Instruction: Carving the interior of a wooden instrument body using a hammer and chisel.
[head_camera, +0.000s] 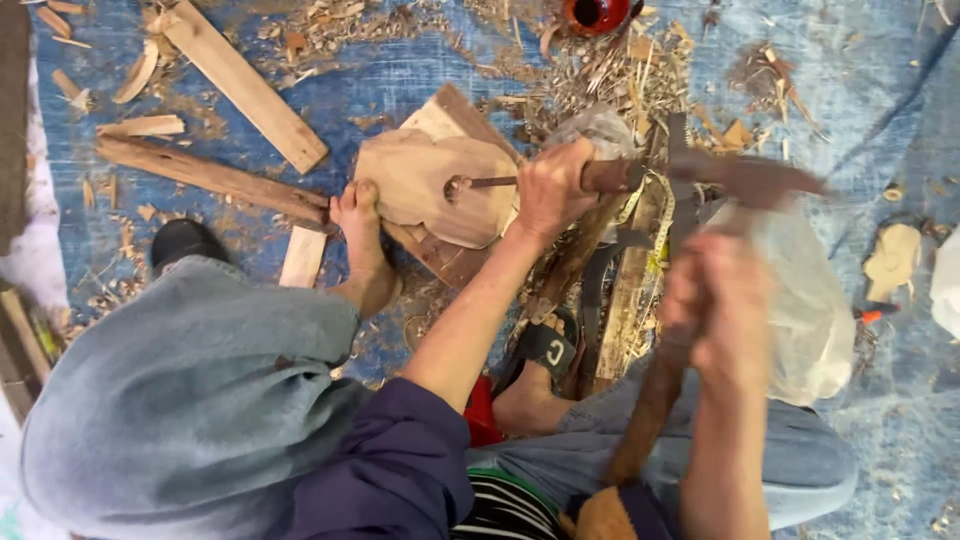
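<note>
My left hand (550, 190) is shut on the wooden handle of a chisel (605, 175). The chisel's metal tip sits in a round hole in a flat, curvy wooden workpiece (410, 170). That workpiece lies on a board (447, 108) on the blue tarp. My bare left foot (365, 240) presses against the workpiece's left edge. My right hand (715, 300), blurred, grips the long wooden handle of a hammer (750, 180), whose dark head is raised to the right of the chisel handle.
Planks (245, 85) and a dark batten (210, 175) lie at the upper left among wood chips. A clear plastic bag (805, 310) sits right of my hands. My sandalled right foot (540, 365) rests on more wood. A black shoe (185, 240) lies at the left.
</note>
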